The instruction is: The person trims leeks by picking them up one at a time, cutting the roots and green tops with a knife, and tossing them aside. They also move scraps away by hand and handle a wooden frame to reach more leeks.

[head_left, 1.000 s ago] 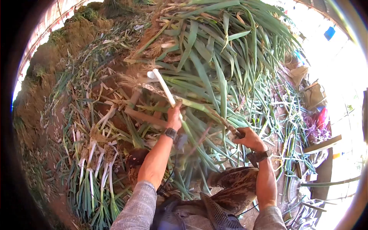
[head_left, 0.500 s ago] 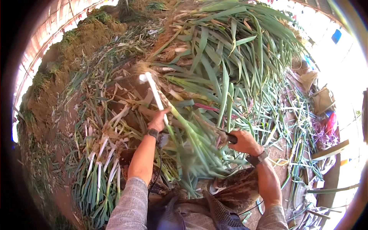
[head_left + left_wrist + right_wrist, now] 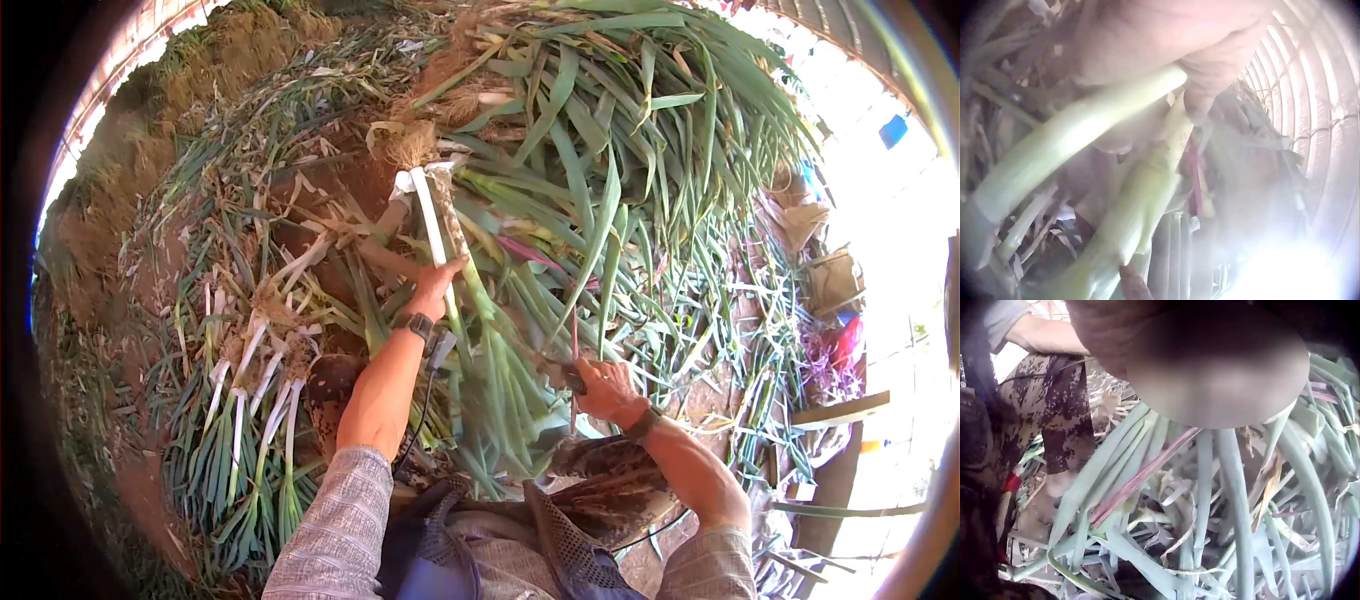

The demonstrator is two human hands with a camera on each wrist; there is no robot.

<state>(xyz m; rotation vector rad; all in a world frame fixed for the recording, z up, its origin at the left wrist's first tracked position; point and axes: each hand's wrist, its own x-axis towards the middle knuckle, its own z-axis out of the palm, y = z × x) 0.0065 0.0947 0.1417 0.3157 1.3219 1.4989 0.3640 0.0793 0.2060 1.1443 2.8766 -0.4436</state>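
In the head view my left hand (image 3: 435, 285) grips two leeks side by side, roots away from me. One leek (image 3: 428, 215) has a clean white stalk; the other leek (image 3: 452, 225) is still in a brown, soiled outer skin. Their green leaves hang towards my knees, blurred. Close up in the left wrist view, the pale stalk (image 3: 1079, 125) passes under the fingers. My right hand (image 3: 608, 390) holds a dark-handled tool (image 3: 573, 378) beside those leaves; its front end is blurred, so I cannot tell its kind. A blurred oval hides much of the right wrist view.
A big heap of leeks (image 3: 640, 130) lies ahead to the right. Several white-stalked leeks (image 3: 240, 420) are laid at my left. Loose leaves and trimmings (image 3: 710, 340) litter the ground. At the right are a wooden board (image 3: 840, 410) and a cardboard box (image 3: 835, 280).
The right hand and its tool have come down and left, nearer the held leeks' leaves. The left hand swung left, then back right, keeping both leeks, whose leaves swing below it.
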